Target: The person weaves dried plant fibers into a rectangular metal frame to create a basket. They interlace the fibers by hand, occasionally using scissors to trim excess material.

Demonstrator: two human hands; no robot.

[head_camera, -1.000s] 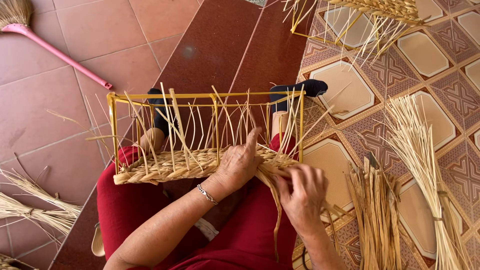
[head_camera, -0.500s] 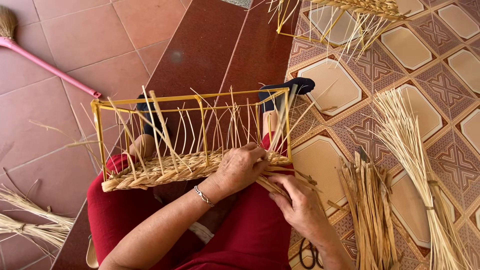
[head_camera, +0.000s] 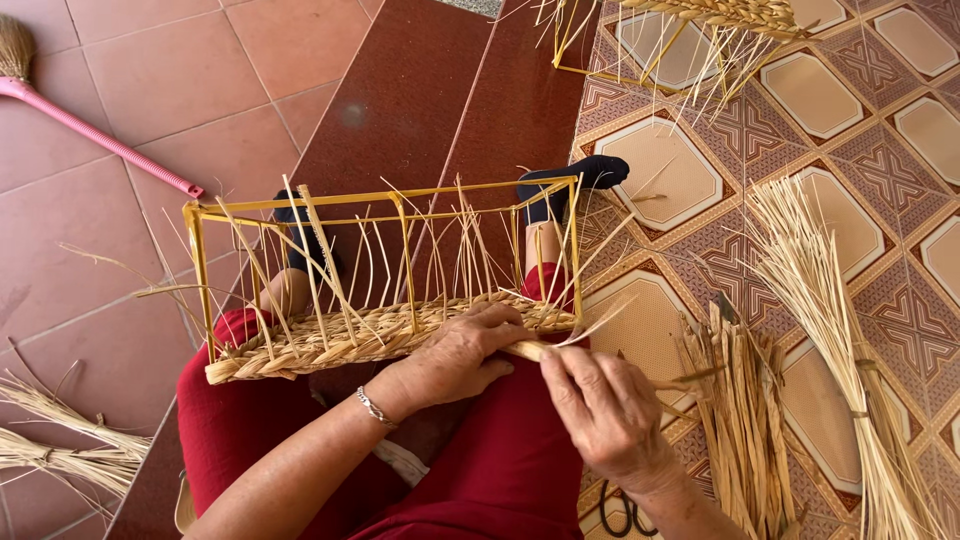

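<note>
Now, right hand [head_camera: 605,410]: fingers pinched shut on a flat straw strand [head_camera: 530,350], feeding it into the braid.
Left hand [head_camera: 460,355]: just beside it, clamped over the woven rim [head_camera: 330,345], likely steadying the weave.
Basket frame [head_camera: 390,200]: yellow wire, resting across the lap, uprights rising beyond both hands.
Loose stalks [head_camera: 745,420]: right of the right hand, near for reaching.
Long bundle [head_camera: 830,300]: further right on the patterned floor [head_camera: 670,170].
Broom [head_camera: 90,125]: far left, well apart.

The person wears red trousers [head_camera: 500,470], black socks [head_camera: 590,172] on both feet, and a thin silver chain bracelet [head_camera: 373,407] on the left wrist. Forearms are bare, unsleeved.
</note>
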